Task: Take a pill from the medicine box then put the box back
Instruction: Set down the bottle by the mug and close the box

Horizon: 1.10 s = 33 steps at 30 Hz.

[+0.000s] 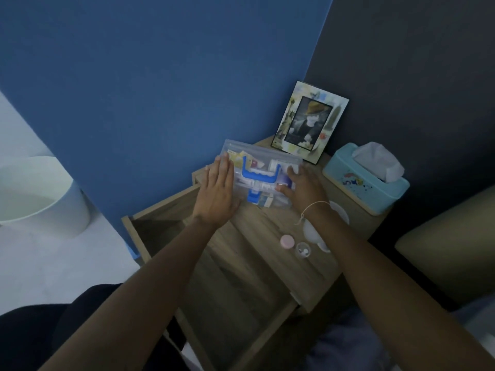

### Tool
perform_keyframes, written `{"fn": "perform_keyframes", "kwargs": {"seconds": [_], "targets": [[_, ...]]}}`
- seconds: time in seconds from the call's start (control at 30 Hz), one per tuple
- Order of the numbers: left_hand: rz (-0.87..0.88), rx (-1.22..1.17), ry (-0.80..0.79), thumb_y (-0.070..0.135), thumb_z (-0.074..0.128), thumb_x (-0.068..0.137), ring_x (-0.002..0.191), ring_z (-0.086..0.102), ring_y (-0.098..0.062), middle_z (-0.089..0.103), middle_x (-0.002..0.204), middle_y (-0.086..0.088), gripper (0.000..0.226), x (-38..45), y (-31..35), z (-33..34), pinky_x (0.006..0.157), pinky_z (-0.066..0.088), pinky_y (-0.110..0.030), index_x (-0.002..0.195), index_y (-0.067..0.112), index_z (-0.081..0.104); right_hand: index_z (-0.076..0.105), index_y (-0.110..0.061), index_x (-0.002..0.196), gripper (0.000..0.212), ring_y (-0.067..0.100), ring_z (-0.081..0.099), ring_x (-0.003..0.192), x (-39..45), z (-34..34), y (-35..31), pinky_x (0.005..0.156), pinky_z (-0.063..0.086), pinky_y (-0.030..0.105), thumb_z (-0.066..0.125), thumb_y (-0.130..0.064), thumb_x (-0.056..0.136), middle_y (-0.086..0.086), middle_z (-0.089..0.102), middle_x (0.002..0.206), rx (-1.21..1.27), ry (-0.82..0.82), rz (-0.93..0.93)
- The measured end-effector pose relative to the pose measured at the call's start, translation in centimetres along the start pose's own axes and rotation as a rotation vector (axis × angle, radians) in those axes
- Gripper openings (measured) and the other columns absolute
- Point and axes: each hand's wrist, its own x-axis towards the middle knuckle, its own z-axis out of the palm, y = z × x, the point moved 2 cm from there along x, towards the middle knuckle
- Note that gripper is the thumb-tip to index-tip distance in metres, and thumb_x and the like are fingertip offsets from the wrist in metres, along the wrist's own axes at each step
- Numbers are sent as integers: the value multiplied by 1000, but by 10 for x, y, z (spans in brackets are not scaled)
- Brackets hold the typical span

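Medicine box on nightstand; photo frame behind it.

Single head-worn wide-angle view, steeply downward and close over the wooden nightstand top.

- No readable text, brand or number was found anywhere.
- Coloured markings on the front of the blue tissue box were too blurred to be read.
- Packets inside the clear medicine box bore print too small to be made out.
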Motion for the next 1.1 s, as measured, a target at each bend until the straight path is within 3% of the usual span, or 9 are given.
{"fn": "perform_keyframes", "kwargs": {"seconds": [0.1,0.17,0.27,0.33,0.47,0.6,0.73,0.87,1.1], "targets": [[135,72,-15,47,51,87,148,-1,-33,-2,161,-14,92,3,-5,2,119,6,-50,150,10,-5,30,-6,146,64,33,12,146,-3,0,-9,118,17,40,52,-36,94,19,14,158,-29,59,10],[185,93,-10,46,57,84,148,3,-33,3,161,-14,94,4,-5,4,119,7,-51,150,12,-1,29,-3,145,59,32,11,147,-9,6,-18,118,19,40,54,-18,94,18,13,159,-9,154,36],[201,121,13,53,58,80,147,12,-36,13,159,-18,93,6,-1,6,117,8,-54,150,12,12,10,-2,150,68,29,-1,148,-22,24,-26,120,8,37,47,1,92,16,3,160,74,197,60],[188,147,46,61,56,77,144,21,-38,23,156,-20,95,7,0,10,114,10,-57,149,12,19,0,-3,150,72,27,-11,147,-27,34,-25,119,0,35,43,3,93,14,-5,161,92,211,55],[136,141,102,62,61,75,138,35,-38,38,149,-21,90,11,6,16,111,20,-61,145,12,33,-3,-5,150,78,25,-13,147,-25,40,-23,117,-2,32,48,0,91,11,-7,161,115,247,42],[134,70,152,54,66,77,138,35,-37,39,149,-19,84,13,5,19,112,16,-58,144,14,35,0,-7,151,83,23,-10,148,-25,37,-18,120,1,33,49,8,86,9,-5,161,170,212,-9],[191,10,175,56,58,82,140,32,-36,35,151,-17,80,12,-3,16,115,12,-54,146,16,31,3,-7,151,83,21,-8,148,-26,36,-13,122,7,36,46,14,84,8,-3,161,190,214,-49],[149,-43,179,57,41,89,138,37,-34,43,147,-15,66,13,-1,10,116,17,-53,141,17,41,4,-7,151,81,21,-7,148,-23,35,-16,121,7,33,41,18,84,10,-3,161,178,230,-47],[60,-101,221,53,48,90,127,47,-31,53,134,-12,52,20,5,5,112,30,-49,128,18,54,5,-7,151,79,22,-4,148,-21,29,-15,117,7,28,43,15,86,10,1,161,122,217,-56]]}}
